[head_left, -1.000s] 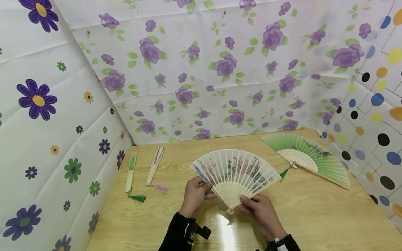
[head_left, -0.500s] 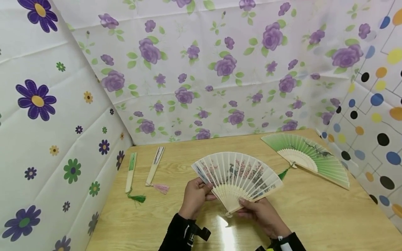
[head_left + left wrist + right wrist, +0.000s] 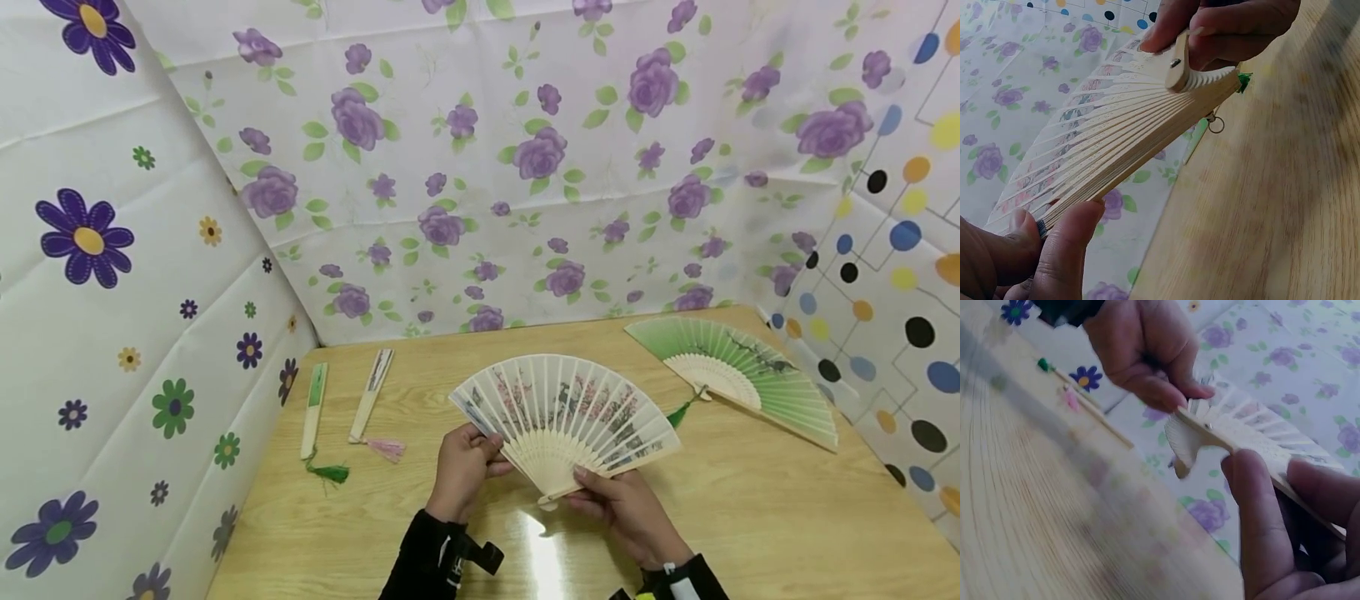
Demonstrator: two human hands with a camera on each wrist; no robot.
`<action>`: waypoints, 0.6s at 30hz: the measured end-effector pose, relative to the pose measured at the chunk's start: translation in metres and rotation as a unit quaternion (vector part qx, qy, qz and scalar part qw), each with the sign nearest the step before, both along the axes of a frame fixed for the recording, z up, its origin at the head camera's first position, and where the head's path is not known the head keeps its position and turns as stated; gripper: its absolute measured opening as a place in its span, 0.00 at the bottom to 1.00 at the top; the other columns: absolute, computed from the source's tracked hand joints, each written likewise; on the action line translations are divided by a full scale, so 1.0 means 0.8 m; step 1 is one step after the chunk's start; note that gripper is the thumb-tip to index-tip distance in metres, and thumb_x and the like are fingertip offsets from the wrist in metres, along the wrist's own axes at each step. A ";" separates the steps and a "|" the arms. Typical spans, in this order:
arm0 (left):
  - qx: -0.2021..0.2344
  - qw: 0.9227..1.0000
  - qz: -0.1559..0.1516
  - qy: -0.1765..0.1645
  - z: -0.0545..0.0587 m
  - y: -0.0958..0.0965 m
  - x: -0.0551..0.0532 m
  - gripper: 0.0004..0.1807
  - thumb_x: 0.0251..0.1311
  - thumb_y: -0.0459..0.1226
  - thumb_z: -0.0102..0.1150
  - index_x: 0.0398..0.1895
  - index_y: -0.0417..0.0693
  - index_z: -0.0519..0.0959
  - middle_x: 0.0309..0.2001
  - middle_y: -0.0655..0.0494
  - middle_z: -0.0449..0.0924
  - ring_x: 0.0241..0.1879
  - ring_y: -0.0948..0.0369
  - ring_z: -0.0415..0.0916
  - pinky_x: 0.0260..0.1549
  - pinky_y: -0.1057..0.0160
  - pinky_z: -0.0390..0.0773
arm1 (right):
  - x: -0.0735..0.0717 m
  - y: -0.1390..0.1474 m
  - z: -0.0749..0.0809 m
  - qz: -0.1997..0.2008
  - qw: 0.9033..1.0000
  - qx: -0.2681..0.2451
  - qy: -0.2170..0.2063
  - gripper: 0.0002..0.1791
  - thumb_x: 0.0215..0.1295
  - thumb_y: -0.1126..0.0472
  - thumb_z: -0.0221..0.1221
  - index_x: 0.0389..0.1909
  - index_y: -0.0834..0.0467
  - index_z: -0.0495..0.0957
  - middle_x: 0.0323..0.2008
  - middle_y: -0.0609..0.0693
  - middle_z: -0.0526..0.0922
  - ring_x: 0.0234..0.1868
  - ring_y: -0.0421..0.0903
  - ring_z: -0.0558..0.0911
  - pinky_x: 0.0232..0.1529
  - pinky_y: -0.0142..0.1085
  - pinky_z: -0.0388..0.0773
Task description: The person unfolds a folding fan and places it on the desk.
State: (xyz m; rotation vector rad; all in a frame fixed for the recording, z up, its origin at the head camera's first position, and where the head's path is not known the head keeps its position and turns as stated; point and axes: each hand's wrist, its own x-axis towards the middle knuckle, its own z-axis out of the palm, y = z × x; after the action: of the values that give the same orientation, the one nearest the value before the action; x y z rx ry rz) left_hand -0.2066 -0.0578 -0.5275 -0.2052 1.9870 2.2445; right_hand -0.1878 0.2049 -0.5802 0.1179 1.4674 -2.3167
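A white folding fan with pink blossoms and pale wooden ribs is spread wide in the head view, held up over the table. My left hand pinches its left outer rib between thumb and fingers; the left wrist view shows thumb and fingertips on the bunched rib ends. My right hand grips the right guard rib near the pivot, thumb on top. In the right wrist view, the right thumb and fingers hold the guard from both sides. The right hand's lower fingers are partly hidden behind the fan.
A spread green fan with a green tassel lies at the table's back right. To the left lie two folded fans, one green with a green tassel, one white with a pink tassel. Floral sheets enclose the wooden table.
The held fan is spread slightly wider, its right edge farther right. It dipped a little half a second ago and has risen again. My right hand has shifted slightly; the other fans stay put.
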 end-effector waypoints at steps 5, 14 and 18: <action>0.029 0.999 0.029 -0.004 -0.002 0.002 -0.004 0.16 0.86 0.28 0.56 0.67 0.23 0.79 0.36 0.54 0.87 0.34 0.64 0.89 0.40 0.67 0.97 | 0.004 -0.011 -0.004 -0.058 0.998 -0.036 -0.002 0.09 0.87 0.65 0.62 0.47 0.57 0.91 0.42 0.47 0.96 0.41 0.38 0.96 0.54 0.31 0.96; 0.029 0.999 0.046 0.001 -0.004 0.006 -0.003 0.17 0.86 0.27 0.56 0.69 0.24 0.79 0.39 0.52 0.87 0.35 0.64 0.88 0.40 0.67 0.97 | 0.002 -0.019 -0.001 -0.108 0.994 -0.034 0.002 0.06 0.85 0.66 0.64 0.50 0.60 0.89 0.42 0.49 0.96 0.38 0.40 0.96 0.50 0.31 0.97; 0.042 0.997 0.062 0.000 -0.005 0.008 -0.001 0.17 0.86 0.27 0.56 0.69 0.24 0.79 0.37 0.54 0.84 0.35 0.63 0.85 0.41 0.67 0.97 | 0.004 -0.027 -0.002 -0.133 0.990 -0.049 -0.008 0.10 0.88 0.63 0.62 0.47 0.59 0.91 0.39 0.48 0.96 0.39 0.39 0.96 0.52 0.30 0.96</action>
State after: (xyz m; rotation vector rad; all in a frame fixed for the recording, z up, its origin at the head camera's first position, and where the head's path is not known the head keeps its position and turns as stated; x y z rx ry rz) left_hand -0.2075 -0.0514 -0.5317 -0.3276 1.9247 2.3968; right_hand -0.1845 0.1830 -0.5818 0.3224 1.3992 -2.5876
